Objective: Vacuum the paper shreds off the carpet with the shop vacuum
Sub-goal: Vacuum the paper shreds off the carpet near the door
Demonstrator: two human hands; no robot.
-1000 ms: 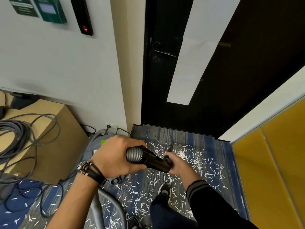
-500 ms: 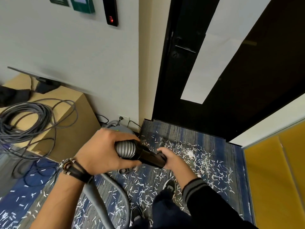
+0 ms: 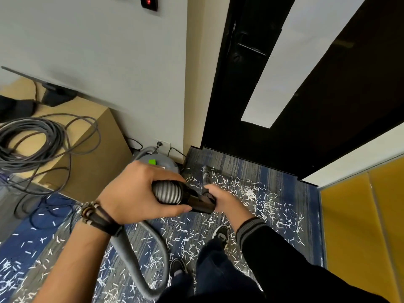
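My left hand (image 3: 135,193) grips the ribbed grey hose (image 3: 168,192) where it meets the black wand (image 3: 200,202). Further down that wand, my right hand (image 3: 223,199) holds it. The wand's nozzle (image 3: 206,174) points down at the carpet near the door's threshold. White paper shreds (image 3: 249,193) lie scattered over the blue and grey carpet (image 3: 306,215), thickest right of the nozzle. The grey shop vacuum (image 3: 162,161) with a green label stands by the wall behind my left hand. The hose loops back under my left arm.
A black door (image 3: 328,106) with a white panel closes the far side. A tan box (image 3: 87,154) carrying coiled grey cables (image 3: 28,141) stands at left. A yellow panel (image 3: 360,226) lines the right. My shoes (image 3: 220,232) stand on the carpet among shreds.
My view has swung left and down, bringing the box and cables further in. Both hands keep their hold on the hose and wand, which shifted slightly left.
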